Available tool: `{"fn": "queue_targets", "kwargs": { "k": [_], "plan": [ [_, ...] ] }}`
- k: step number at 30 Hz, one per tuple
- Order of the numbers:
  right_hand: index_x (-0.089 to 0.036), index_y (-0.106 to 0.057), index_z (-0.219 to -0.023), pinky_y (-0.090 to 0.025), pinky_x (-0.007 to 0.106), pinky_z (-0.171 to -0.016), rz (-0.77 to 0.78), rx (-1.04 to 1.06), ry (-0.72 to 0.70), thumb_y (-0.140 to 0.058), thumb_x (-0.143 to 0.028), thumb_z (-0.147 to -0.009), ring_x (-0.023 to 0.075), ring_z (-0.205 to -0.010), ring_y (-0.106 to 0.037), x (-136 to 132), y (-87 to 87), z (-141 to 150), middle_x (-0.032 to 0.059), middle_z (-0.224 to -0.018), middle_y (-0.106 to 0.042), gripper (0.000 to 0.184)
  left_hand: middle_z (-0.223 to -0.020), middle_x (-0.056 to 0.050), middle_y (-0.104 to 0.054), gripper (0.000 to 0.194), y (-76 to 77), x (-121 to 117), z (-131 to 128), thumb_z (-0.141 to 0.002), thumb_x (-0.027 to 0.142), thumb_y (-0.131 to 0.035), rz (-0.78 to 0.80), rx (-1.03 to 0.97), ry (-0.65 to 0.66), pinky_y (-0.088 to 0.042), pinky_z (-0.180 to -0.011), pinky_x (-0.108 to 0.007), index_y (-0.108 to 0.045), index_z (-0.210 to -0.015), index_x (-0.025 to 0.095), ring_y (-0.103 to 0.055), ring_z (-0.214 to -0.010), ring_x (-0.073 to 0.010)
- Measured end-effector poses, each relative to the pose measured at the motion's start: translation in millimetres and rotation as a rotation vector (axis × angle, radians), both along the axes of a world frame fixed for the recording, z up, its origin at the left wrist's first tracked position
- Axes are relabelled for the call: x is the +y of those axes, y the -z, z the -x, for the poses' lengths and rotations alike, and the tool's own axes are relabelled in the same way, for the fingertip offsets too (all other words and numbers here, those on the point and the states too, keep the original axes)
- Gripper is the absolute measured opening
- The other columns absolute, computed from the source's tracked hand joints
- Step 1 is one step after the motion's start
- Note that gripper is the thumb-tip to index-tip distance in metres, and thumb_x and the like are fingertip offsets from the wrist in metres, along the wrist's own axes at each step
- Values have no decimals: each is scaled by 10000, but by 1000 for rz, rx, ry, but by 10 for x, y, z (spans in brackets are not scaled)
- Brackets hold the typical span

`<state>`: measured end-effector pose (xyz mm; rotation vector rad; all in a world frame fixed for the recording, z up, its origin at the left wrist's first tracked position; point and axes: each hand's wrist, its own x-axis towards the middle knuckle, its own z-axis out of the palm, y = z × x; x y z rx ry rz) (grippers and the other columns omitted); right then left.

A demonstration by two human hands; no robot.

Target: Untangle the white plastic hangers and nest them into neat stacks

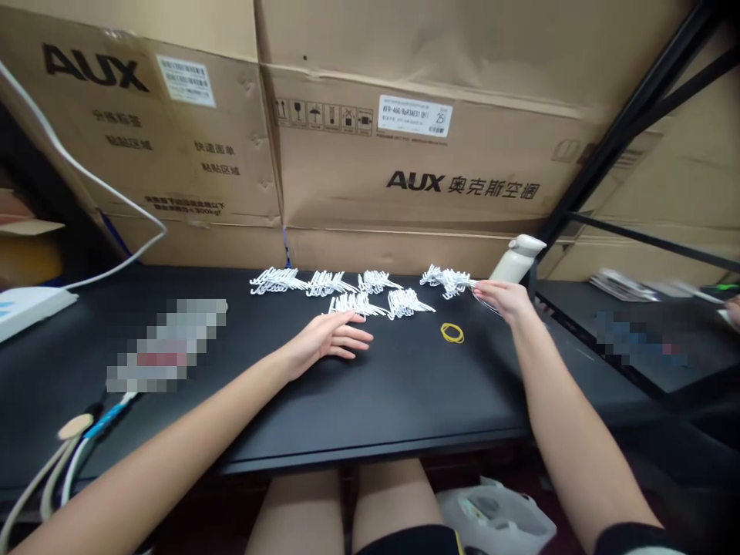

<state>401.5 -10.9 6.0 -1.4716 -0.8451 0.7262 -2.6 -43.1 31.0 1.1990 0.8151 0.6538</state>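
Several bunches of thin white hooks lie on the black table, among them a bunch at the far left (274, 280) and one in the front row (408, 303). My left hand (327, 339) is open, fingers stretched out, just in front of another front-row bunch (352, 304) and partly over it. At the right, my right hand (504, 299) pinches the end of a bunch of white hooks (448, 279); its fingertips partly hide that end. Yellow rubber bands (452, 333) lie on the table between my hands.
A cream bottle (514, 258) stands behind my right hand. Large cardboard boxes (347, 177) wall off the back. A blurred-out phone-like object (167, 347) with a cable (107, 420) lies left, near a white power strip (35, 308). A black metal frame (613, 146) rises at right.
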Motion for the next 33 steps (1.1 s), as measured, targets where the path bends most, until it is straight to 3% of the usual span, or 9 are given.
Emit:
{"fn": "queue_targets", "kwargs": {
  "k": [5,10,13,16,20,23,27,30,33],
  "plan": [
    [-135,-551,-1169,-524,395,-824,98,-29,7,-555,-312,-902,199,-982,-601,-27,27,-21,96,-1154,-581,320,-1007,-177,-711,503,13,-1,-2,-775,555,-591,-28,35,-3,-507,-734,-344,-580,-1053,135,-689,-861,-256],
    [-114,-550,-1173,-510,388,-858,72,-109,-60,-563,-315,-898,206,-1011,-590,-59,33,35,123,-1184,-564,340,-984,-168,-714,509,50,19,-10,-752,548,-619,-38,50,-6,-506,-702,-327,-581,-1048,137,-690,-824,-243],
    [-92,-626,-986,-529,299,-686,24,-215,-85,-609,-297,-864,152,-774,-621,-69,26,60,88,-919,-653,239,-944,-150,-716,500,54,30,-12,-737,537,-640,-42,56,-40,-506,-680,-313,-594,-1036,139,-686,-783,-227],
    [-109,-634,-573,-398,247,-463,-18,-353,-48,-772,-146,-627,91,-429,-462,-55,25,59,2,-435,-551,153,-827,-99,-704,452,46,39,-10,-733,513,-657,-60,58,-69,-502,-650,-288,-606,-980,138,-667,-702,-187],
    [-150,-605,-427,-353,257,-451,-13,-508,48,-755,2,-439,103,-399,-454,-26,1,65,-13,-368,-528,214,-616,2,-597,351,57,69,-6,-737,482,-665,-145,60,-132,-479,-584,-249,-590,-816,149,-584,-550,-117],
    [-162,-636,-500,-402,267,-523,-114,-587,115,-704,-40,-524,128,-491,-515,-29,-68,157,15,-463,-596,141,-552,26,-531,321,88,105,12,-739,464,-662,-343,135,-240,-450,-537,-247,-557,-720,161,-509,-482,-101],
    [-140,-677,-734,-458,266,-631,-333,-647,143,-598,-159,-700,150,-654,-568,-61,-146,513,85,-738,-688,89,-703,-30,-602,239,119,133,61,-789,416,-604,-819,352,-376,-453,-601,-266,-585,-775,178,-564,-635,-153],
    [-152,-676,-799,-487,268,-622,-379,-742,-78,-568,-211,-757,163,-711,-605,-86,-113,891,67,-812,-683,130,-949,-86,-628,218,141,152,91,-834,367,-541,-1131,510,-319,-475,-779,-310,-608,-928,182,-578,-898,-214],
    [-146,-667,-982,-526,328,-701,-330,-901,-302,-565,-328,-816,200,-816,-626,-98,-17,1199,100,-951,-661,267,-1166,-118,-584,301,188,191,105,-853,330,-514,-1321,629,-224,-401,-979,-391,-586,-1098,170,-508,-1110,-248]
  ]
}}
